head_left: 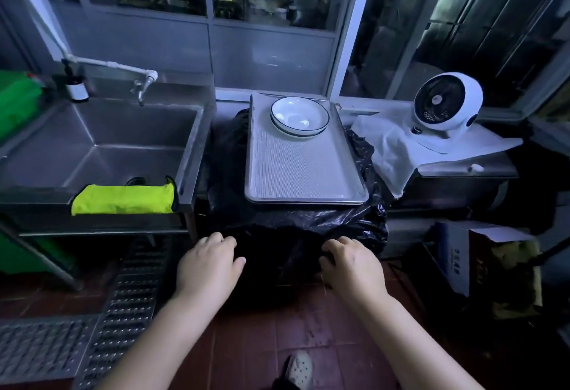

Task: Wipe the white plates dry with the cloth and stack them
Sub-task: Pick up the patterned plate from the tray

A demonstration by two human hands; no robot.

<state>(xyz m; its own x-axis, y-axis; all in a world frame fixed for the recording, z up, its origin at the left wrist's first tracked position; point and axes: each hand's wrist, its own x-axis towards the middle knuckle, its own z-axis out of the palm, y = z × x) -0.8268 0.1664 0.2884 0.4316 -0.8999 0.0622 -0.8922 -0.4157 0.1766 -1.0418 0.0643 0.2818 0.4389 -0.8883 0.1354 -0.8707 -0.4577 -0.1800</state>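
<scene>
Two white plates (299, 115) with dark rims sit stacked at the far end of a grey tray (305, 170). The tray rests on a bin covered by a black plastic bag (287, 229). A yellow-green cloth (125, 200) hangs over the front edge of the steel sink (92, 142), left of the tray. My left hand (209, 263) and my right hand (351, 266) hover low in front of the bag, fingers loosely curled, holding nothing. Both hands are well short of the plates and the cloth.
A white desk fan (445, 101) stands on a white cloth (398, 145) on the right counter. A tap (140, 87) and a soap bottle (75, 85) sit behind the sink. A cardboard box (484, 263) is on the floor at right, a metal drain grate (123, 303) at left.
</scene>
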